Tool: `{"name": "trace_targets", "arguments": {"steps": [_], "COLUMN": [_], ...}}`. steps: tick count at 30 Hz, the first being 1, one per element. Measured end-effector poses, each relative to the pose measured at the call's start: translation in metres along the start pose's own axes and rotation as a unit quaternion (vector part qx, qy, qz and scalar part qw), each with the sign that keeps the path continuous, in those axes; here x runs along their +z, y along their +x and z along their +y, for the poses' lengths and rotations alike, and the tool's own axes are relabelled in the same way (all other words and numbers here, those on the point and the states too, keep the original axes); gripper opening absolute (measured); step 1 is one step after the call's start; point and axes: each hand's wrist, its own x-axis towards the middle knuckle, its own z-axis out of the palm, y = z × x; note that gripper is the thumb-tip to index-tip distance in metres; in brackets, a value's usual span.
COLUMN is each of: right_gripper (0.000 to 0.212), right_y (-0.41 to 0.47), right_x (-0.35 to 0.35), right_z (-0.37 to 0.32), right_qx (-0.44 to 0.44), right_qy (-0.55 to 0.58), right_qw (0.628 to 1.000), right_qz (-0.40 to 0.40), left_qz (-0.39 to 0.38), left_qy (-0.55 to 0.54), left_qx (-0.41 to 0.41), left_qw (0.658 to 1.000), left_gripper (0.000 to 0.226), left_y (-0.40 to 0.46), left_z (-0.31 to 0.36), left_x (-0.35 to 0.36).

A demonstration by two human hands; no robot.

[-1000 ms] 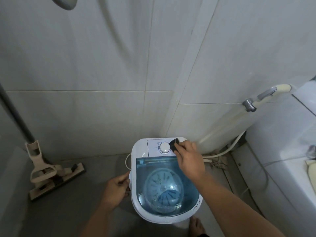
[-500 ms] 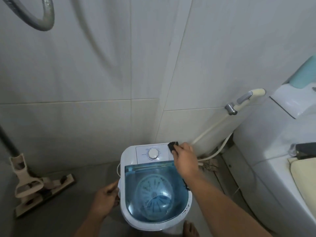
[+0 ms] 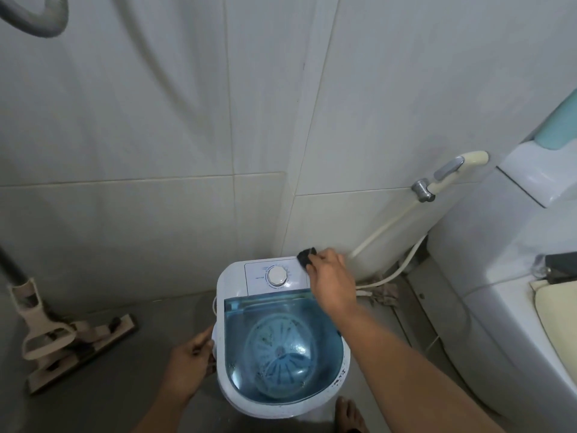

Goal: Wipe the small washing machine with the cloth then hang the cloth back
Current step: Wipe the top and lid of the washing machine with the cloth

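Right hand [image 3: 331,282] holds a dark cloth [image 3: 306,255] in a closed grip against the back right corner of the small washing machine [image 3: 278,335], beside its white dial [image 3: 276,275], while the left hand [image 3: 190,364] clasps the machine's left side on the floor [image 3: 125,385].

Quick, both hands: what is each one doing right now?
Left hand: closed on the washing machine's left side.
Right hand: closed on the dark cloth, at the machine's back right corner.
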Motion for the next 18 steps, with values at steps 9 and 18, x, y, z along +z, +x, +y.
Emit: {"name": "trace_targets", "arguments": {"steps": [9,18], "right_gripper": [0.031,0.029], "right_y": [0.021,-0.058], "right_x": [-0.007,0.003], "right_z": [0.018,0.037], "right_qx": [0.157,0.147], "right_qy": [0.129,0.147], "right_qw": [0.979,0.977], "right_qz": [-0.015,0.055], "left_qz": [-0.008,-0.012], "left_qy": [0.015,0.019], "left_qx": [-0.004,-0.012], "left_qw": [1.000,1.000], "left_gripper": [0.038,0.040], "left_y": [0.005,0.008], "left_z": [-0.005,-0.007], "left_x": [-0.002,-0.002]}}
